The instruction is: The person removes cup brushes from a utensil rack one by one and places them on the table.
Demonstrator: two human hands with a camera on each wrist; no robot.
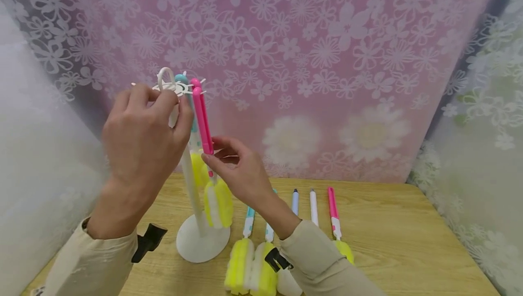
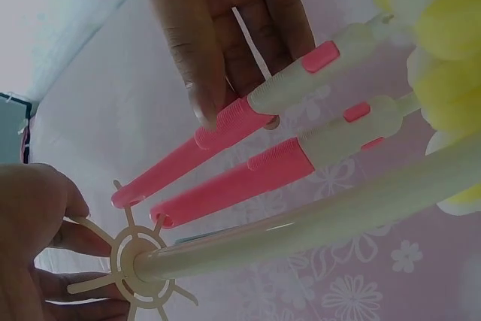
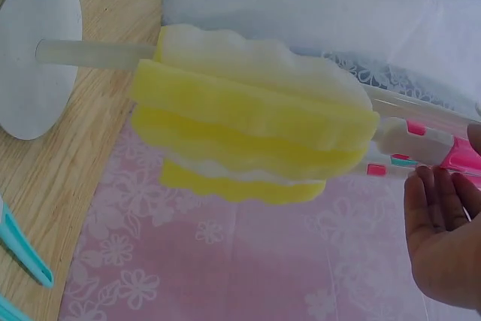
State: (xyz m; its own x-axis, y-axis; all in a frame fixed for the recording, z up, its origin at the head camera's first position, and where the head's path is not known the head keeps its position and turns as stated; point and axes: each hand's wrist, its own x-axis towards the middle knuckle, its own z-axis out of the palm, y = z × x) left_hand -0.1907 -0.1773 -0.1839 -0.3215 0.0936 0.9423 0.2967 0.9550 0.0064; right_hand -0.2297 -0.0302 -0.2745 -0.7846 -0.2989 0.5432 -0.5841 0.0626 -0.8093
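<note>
A white rack with a round base (image 1: 196, 248), a post (image 1: 191, 187) and a spoked, wheel-like top (image 2: 149, 291) stands upright. My left hand (image 1: 145, 132) grips its top just below the white loop (image 1: 165, 78). Two pink-handled sponge brushes hang at the spokes by their handle ends, with yellow-and-white sponge heads (image 3: 263, 118) downward. My right hand (image 1: 245, 173) pinches the nearer pink handle (image 1: 202, 121) between thumb and fingers at its lower part. Behind these hangs a brush with a light blue handle (image 1: 181, 78), partly hidden by the pink ones.
More sponge brushes lie on the wooden table (image 1: 388, 223) below my right forearm: teal handles (image 1: 249, 214), a pale blue handle (image 1: 295, 201), a white handle (image 1: 313, 205) and a pink handle (image 1: 332, 200). A pink flowered curtain (image 1: 286, 82) hangs behind the table.
</note>
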